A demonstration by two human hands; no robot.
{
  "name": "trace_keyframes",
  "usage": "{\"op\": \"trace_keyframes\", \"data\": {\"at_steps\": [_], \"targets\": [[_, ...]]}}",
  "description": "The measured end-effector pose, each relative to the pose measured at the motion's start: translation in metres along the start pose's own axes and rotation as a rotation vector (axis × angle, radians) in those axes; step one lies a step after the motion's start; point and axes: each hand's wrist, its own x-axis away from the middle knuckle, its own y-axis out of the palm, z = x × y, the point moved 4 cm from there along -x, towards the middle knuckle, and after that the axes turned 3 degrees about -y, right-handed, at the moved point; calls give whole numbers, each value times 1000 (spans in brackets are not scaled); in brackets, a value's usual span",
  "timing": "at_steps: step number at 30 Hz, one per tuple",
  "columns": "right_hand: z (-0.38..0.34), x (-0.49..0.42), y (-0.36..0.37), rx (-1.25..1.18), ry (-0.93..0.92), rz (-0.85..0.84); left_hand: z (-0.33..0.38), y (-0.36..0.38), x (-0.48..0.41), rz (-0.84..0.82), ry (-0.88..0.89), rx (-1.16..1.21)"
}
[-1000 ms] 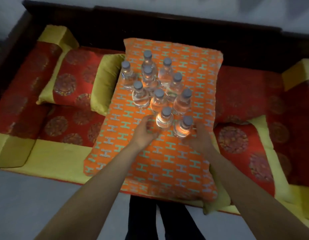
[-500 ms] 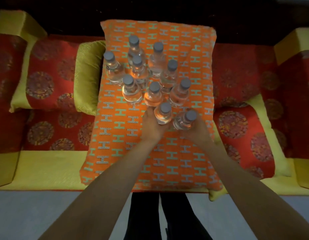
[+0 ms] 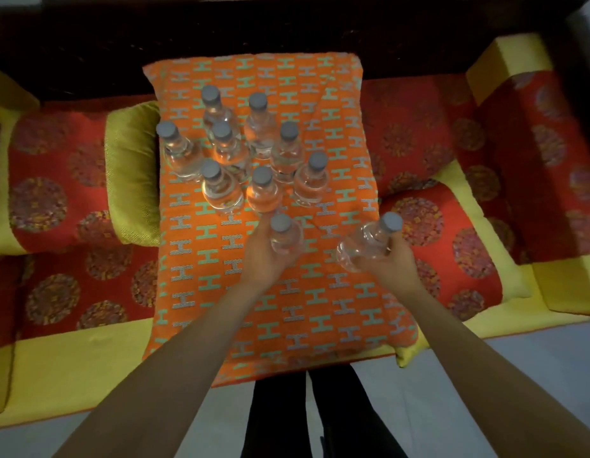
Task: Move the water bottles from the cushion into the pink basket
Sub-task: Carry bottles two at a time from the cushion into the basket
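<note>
Left hand (image 3: 265, 256) wraps one clear plastic grey-capped water bottle (image 3: 284, 234), upright; right hand (image 3: 391, 259) grips a second bottle (image 3: 366, 242), tilted, over the orange H-patterned cushion (image 3: 287, 309). Beyond the hands, eight more bottles (image 3: 222, 190) stand clustered on the cushion. Ten bottles total. Fingertips hidden behind both held bottles.

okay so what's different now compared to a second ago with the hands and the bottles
Both hands closed on the two nearest bottles and pulled them back from the cluster. The left hand holds its bottle upright; the right hand has lifted its bottle, swung it right and tilted it. The other eight bottles stand on the cushion as before. No basket is in view.
</note>
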Motion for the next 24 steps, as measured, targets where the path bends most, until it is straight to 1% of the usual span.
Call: {"op": "trace_keyframes", "data": {"at_steps": [2, 5, 9, 11, 13, 15, 18, 21, 24], "targets": [[1, 11, -13, -18, 3, 40, 4, -2, 3, -26, -15, 6], [10, 34, -37, -43, 13, 141, 23, -1, 7, -125, -16, 10], [15, 66, -78, -27, 38, 307, 60, 17, 17, -207, 83, 111], [21, 80, -99, -18, 53, 379, 82, 30, 22, -246, 90, 104], [28, 98, -126, -14, 39, 455, 105, 47, 28, -262, 153, 79], [31, 107, -144, 16, 24, 482, 121, 59, 26, -261, 158, 50], [41, 137, -197, 50, 4, 541, 160, 104, 47, -283, 220, 27], [50, 168, -253, 113, 0, 594, 191, 150, 68, -307, 243, 39], [63, 201, -319, 120, 28, 666, 224, 204, 88, -378, 255, 39]]}}
